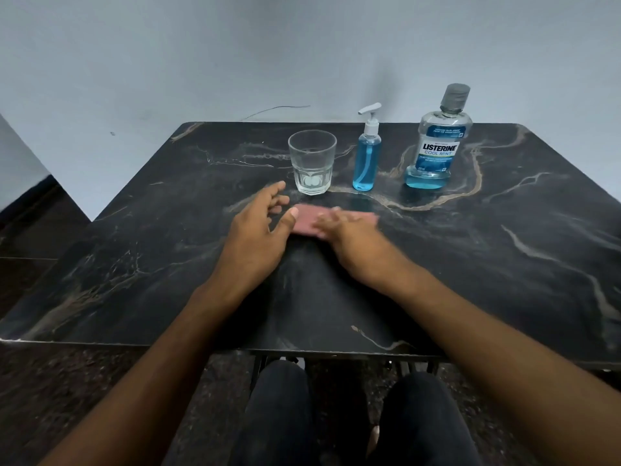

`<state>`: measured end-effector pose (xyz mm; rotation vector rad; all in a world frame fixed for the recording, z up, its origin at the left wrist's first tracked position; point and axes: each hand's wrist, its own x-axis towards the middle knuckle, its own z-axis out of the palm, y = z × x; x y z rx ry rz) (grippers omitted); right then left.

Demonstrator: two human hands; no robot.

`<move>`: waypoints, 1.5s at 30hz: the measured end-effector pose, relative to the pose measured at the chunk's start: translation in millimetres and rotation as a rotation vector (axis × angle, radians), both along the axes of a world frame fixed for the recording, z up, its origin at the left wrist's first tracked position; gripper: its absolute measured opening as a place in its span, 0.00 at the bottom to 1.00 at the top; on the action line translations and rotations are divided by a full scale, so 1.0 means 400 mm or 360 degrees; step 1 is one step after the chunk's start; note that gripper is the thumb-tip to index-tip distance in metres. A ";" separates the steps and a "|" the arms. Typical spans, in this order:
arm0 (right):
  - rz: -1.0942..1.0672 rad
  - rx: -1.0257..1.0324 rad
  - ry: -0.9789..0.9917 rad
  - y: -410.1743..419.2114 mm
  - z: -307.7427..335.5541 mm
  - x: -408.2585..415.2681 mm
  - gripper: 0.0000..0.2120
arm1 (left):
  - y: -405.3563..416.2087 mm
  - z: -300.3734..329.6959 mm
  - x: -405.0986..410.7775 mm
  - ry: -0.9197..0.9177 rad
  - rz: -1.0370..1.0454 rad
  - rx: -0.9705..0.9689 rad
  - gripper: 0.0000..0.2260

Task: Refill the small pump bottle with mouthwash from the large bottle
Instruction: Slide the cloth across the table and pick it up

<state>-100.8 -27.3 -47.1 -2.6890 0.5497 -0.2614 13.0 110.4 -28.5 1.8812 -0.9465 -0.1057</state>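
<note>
A dark marble-patterned table (134, 264) is filling most of the view, standing against a plain pale wall (168, 62), with the person's dark-trousered knees showing under its near edge. Nearest on the tabletop, both forearms are reaching forward toward the middle. The left hand (258, 227) is hovering with fingers spread wide and relaxed, holding nothing. The right hand (349, 233) is lying with straight fingers on a pink cloth (304, 220), blurred as if sliding it; whether it is pressing or only touching is hard to tell. Farther back, three things are standing upright in a row, apart from one another: an empty clear glass (312, 162) on the left, the small pump bottle (367, 151) in the middle, and the large bottle (437, 142) of mouthwash on the right. The pump bottle is looking nearly full of blue liquid with its pump head seated, while the large bottle is holding only a shallow blue layer at its base and is wearing its grey cap. Judging from this, the pouring appears done and both bottles closed, leaving only wiping the table, though the levels alone cannot confirm it.
</note>
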 end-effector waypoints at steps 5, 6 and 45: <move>0.0386 -0.0157 -0.0014 0.118 -0.006 0.000 0.25 | -0.029 -0.006 -0.022 -0.0192 -0.0074 0.0095 0.17; 0.0340 -0.0151 0.0018 0.100 0.001 -0.016 0.27 | -0.032 -0.010 -0.025 -0.0201 -0.0102 0.0131 0.17; -0.0513 0.0081 -0.0043 0.048 0.014 -0.259 0.20 | 0.002 -0.037 -0.145 0.0009 -0.0188 0.0032 0.24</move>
